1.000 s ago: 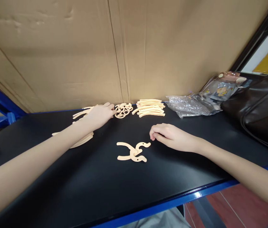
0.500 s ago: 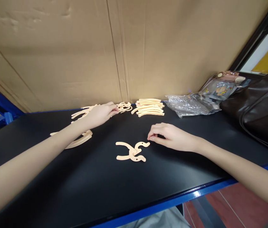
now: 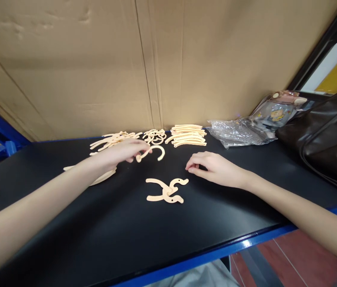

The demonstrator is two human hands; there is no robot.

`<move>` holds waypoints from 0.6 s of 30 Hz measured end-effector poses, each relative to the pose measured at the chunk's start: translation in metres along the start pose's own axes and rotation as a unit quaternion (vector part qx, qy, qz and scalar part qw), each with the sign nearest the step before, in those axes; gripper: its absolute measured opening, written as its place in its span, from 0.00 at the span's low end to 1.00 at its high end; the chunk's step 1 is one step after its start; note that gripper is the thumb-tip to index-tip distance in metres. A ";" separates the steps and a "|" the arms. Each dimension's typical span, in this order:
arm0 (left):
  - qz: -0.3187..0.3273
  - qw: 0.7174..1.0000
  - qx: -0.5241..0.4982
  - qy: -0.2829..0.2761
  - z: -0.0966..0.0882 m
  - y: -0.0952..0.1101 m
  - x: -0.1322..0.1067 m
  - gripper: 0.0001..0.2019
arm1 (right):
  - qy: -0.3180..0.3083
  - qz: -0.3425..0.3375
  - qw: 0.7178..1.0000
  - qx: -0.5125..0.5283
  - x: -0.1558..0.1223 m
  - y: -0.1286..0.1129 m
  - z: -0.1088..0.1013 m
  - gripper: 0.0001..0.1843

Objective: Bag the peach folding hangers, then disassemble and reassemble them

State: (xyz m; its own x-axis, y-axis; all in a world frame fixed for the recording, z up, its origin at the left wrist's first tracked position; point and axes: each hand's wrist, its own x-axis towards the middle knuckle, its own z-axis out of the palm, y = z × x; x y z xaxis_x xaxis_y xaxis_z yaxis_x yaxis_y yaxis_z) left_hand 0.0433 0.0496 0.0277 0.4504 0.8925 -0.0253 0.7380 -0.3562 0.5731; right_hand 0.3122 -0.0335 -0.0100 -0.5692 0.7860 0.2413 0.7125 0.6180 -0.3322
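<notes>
My left hand [image 3: 131, 151] is closed on a cream plastic hook [image 3: 160, 150], curved like a hanger hook, and holds it above the black table [image 3: 111, 231]. Below and to the right lie two crossed cream pieces [image 3: 167, 192], each with a bent end and a small hole. My right hand [image 3: 204, 167] hovers just beyond those pieces, its fingers curled with thumb and fingertips close together; whether anything is between them I cannot make out. Under my left forearm, curved cream pieces [image 3: 104, 177] are partly hidden.
Along the cardboard wall [image 3: 96, 79] lie a pile of long cream pieces [image 3: 113, 139], several loose hooks [image 3: 155, 136] and a stack of curved bars [image 3: 188, 135]. Crumpled clear plastic bags [image 3: 243, 131] and a dark brown leather bag [image 3: 326, 135] stand at the right. A blue edge [image 3: 204, 263] borders the table's front.
My left hand has drawn back from the group of hooks toward me, bringing one hook with it. My right hand has barely moved, and the crossed pieces lie as before.
</notes>
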 end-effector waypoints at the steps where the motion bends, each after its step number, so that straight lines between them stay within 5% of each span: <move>1: 0.005 1.000 0.009 -0.011 0.004 0.002 -0.008 0.14 | 0.012 0.015 1.000 -0.012 0.002 0.003 -0.001 0.08; 11: 0.058 0.990 0.130 0.005 0.032 -0.002 -0.044 0.16 | 0.028 0.058 0.972 -0.225 0.040 0.049 -0.015 0.12; 18: 0.205 0.961 0.176 -0.054 0.040 0.012 -0.075 0.38 | 0.048 0.042 0.976 -0.210 0.033 0.064 0.002 0.16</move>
State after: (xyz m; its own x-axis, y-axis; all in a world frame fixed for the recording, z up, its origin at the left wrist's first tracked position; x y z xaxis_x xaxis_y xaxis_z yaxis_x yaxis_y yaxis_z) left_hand 0.0382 -0.0325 0.0038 0.7754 0.6296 0.0484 0.6025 -0.7607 0.2415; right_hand 0.3384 0.0318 -0.0254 -0.4746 0.8202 0.3194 0.8720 0.4875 0.0440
